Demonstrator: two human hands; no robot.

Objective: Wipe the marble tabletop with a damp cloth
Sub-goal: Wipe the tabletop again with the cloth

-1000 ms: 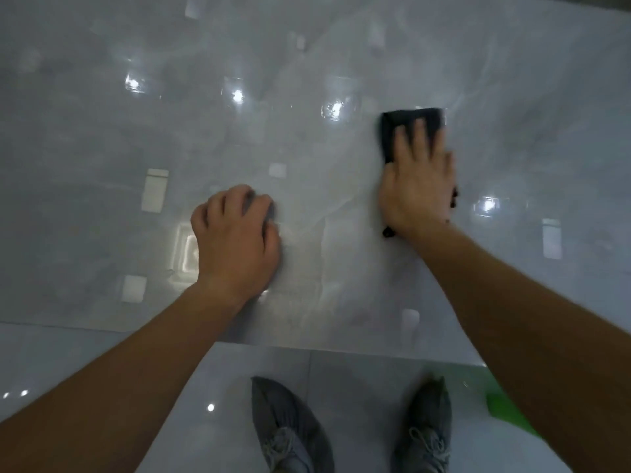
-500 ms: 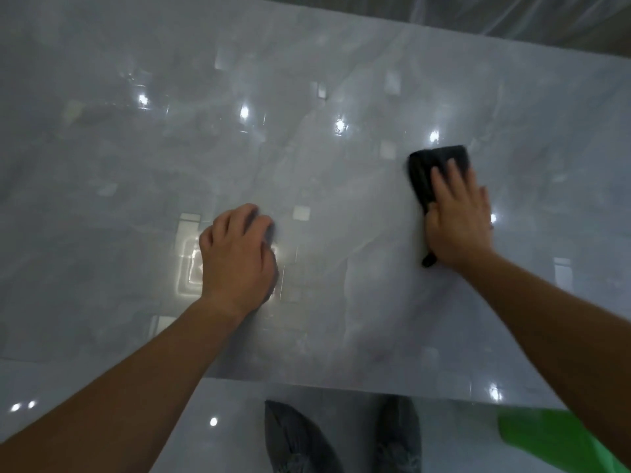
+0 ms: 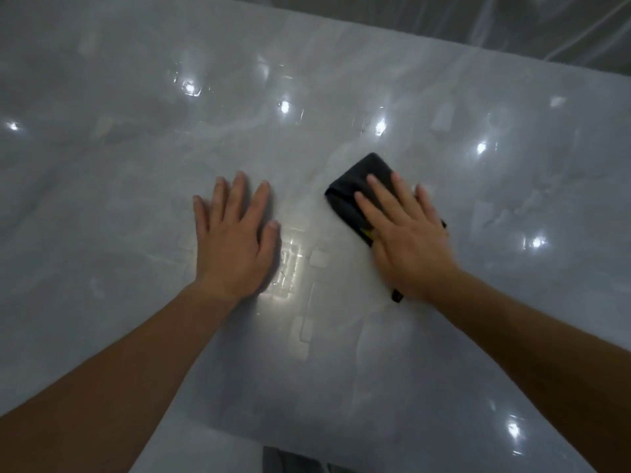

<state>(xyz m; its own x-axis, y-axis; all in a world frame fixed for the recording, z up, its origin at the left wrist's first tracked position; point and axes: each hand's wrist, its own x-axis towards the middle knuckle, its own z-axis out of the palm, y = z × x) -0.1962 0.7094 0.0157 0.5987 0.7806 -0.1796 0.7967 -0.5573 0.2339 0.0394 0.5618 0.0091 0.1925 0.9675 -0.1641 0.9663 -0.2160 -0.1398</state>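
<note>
**A:** Head view. Where's the cloth?

**B:** Dark cloth (image 3: pixel 355 186), folded, lying flat on the marble tabletop (image 3: pixel 341 353), about mid-surface. Right hand (image 3: pixel 406 233) is on top of it, palm down. Fingers (image 3: pixel 379 189) are straight and spread, pressing on the cloth, not curled round it. The cloth's far corner sticks out past the fingertips. A small dark end shows by the wrist. There is a yellow patch (image 3: pixel 368 232) at the cloth's thumb-side edge.

**A:** Left hand?

**B:** Left hand (image 3: pixel 235 240) is left of the cloth and apart from it. It lies flat on the marble, fingers extended, holding nothing.

**A:** Surroundings?

**B:** Glossy surface with light spots (image 3: pixel 379 126) reflected all round the cloth. Beyond the cloth, past the table's far edge, clear plastic sheeting (image 3: pixel 512 25). On the near side of the cloth, below the table's near edge, something dark, too cropped to identify.
</note>
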